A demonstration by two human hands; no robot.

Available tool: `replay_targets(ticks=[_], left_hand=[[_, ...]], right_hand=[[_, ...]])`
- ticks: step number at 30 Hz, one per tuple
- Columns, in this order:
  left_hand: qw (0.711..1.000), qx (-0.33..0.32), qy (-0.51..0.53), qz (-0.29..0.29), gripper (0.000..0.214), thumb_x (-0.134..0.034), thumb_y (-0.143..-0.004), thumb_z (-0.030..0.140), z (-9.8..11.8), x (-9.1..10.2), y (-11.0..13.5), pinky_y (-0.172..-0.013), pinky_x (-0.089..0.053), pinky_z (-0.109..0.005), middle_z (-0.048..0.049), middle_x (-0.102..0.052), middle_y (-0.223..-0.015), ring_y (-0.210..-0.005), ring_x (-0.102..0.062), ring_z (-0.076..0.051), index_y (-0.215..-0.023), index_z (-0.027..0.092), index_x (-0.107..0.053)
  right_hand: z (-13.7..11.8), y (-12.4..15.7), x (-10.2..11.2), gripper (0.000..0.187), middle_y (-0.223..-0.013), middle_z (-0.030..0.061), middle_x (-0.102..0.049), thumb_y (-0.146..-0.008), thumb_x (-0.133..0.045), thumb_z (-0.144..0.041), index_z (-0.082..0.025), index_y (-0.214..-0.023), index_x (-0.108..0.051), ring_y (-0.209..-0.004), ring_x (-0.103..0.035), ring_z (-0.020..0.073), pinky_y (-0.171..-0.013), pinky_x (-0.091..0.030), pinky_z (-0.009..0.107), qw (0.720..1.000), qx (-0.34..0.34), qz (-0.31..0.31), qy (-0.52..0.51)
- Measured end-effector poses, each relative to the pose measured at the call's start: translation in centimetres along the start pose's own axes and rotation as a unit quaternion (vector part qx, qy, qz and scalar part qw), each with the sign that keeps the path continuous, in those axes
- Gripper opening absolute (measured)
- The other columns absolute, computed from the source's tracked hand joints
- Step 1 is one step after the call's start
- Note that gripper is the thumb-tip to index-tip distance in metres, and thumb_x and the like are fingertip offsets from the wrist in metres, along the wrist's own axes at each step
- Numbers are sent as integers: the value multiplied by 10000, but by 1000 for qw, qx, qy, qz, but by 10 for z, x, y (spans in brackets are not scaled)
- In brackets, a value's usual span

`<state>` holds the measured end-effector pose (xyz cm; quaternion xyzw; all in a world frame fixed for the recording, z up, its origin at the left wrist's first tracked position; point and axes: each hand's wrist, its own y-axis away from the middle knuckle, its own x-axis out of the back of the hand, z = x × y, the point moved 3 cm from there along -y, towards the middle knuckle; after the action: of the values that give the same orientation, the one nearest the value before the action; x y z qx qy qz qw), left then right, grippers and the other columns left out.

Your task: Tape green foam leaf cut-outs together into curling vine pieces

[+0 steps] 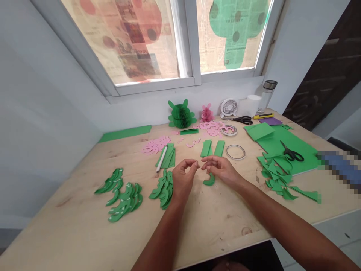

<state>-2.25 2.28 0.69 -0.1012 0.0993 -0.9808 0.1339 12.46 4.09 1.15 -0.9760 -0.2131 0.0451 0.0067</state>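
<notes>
My left hand (182, 177) hovers over the wooden table (214, 218) with its fingers curled and thumb and forefinger pinched together. My right hand (220, 168) faces it a little to the right, also with fingertips pinched. Whatever sits between the fingertips is too small to make out. A green crescent paper piece (209, 181) lies under my right hand, touching its palm side. A pile of green crescents (163, 186) lies just left of my left hand.
More green crescents (121, 197) lie at the left. Pink cut-outs (155, 145), folded green strips (212, 148), a white pen (161, 159), two tape rings (235, 152), scissors (291, 153) on green sheets (299, 145), green scraps (278, 177), honeycomb paper figures (180, 114), a small fan (228, 107).
</notes>
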Motion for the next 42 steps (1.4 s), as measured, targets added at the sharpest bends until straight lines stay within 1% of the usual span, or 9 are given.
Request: replay_targets(ticks=[4, 8, 11, 19, 24, 28, 31, 38, 42], left_hand=[[1000, -6, 9, -14, 177, -592, -716, 328, -1, -1, 0, -707, -474, -293, -34, -680, -703, -698, -626, -169, -743, 157, -631], [998, -30, -56, 0, 128, -601, -704, 298, 6, -1, 2, -730, -471, -295, -20, -679, -724, -722, -622, -170, -720, 179, -645], [995, -47, -89, 0, 107, -593, -709, 283, 11, -1, 5, -744, -470, -299, -18, -684, -757, -748, -624, -173, -722, 193, -648], [993, -53, -107, -1, 91, -575, -720, 252, 12, -2, 5, -744, -470, -299, -16, -686, -769, -747, -624, -170, -706, 195, -643], [993, -63, -103, -2, 90, -580, -719, 264, 12, -2, 6, -745, -474, -301, -12, -687, -762, -742, -626, -171, -719, 204, -648], [992, -63, -107, 2, 96, -583, -718, 271, 12, -2, 6, -745, -474, -303, -14, -686, -755, -744, -628, -174, -714, 201, -649], [992, -61, -110, 10, 98, -587, -716, 273, 12, -1, 6, -731, -474, -299, -17, -688, -757, -731, -628, -174, -703, 198, -649], [990, -62, -128, 24, 102, -579, -716, 258, 11, 0, 6, -722, -470, -297, -21, -685, -754, -728, -625, -175, -699, 190, -652], [988, -64, -138, 32, 102, -579, -718, 260, 9, 0, 6, -716, -467, -298, -22, -681, -749, -722, -622, -175, -700, 187, -649]], right_hand=[[0, 0, -1, 262, -809, 26, -630, -716, -560, -190, -160, -974, -593, -693, -550, 114, -649, -456, 291, 1000, -1, -3, 0], [1, 0, -1, 262, -813, 28, -630, -718, -563, -192, -160, -975, -608, -689, -551, 111, -641, -461, 283, 1000, 3, -4, 2], [2, -1, 0, 257, -811, 27, -631, -721, -569, -201, -165, -972, -612, -685, -547, 113, -636, -466, 284, 1000, 9, -1, 1], [1, -1, -1, 278, -829, 32, -631, -718, -551, -178, -161, -987, -622, -723, -560, 120, -643, -474, 280, 1000, 8, -6, 11], [3, -1, 0, 302, -829, 32, -644, -716, -550, -185, -169, -1003, -645, -735, -567, 129, -649, -488, 283, 999, 19, 0, 25], [4, -2, 0, 296, -823, 30, -648, -728, -535, -188, -168, -993, -665, -722, -566, 128, -645, -494, 279, 999, 18, 0, 48], [4, -1, 0, 312, -835, 35, -646, -743, -529, -199, -170, -1021, -667, -717, -562, 128, -626, -489, 270, 998, 20, -7, 61], [0, 2, -2, 355, -866, 37, -636, -763, -488, -161, -195, -1066, -669, -773, -557, 156, -593, -481, 273, 986, 77, -14, 148], [-2, 4, -4, 391, -897, 48, -632, -768, -468, -143, -214, -1104, -654, -783, -563, 157, -552, -456, 242, 976, 93, -20, 194]])
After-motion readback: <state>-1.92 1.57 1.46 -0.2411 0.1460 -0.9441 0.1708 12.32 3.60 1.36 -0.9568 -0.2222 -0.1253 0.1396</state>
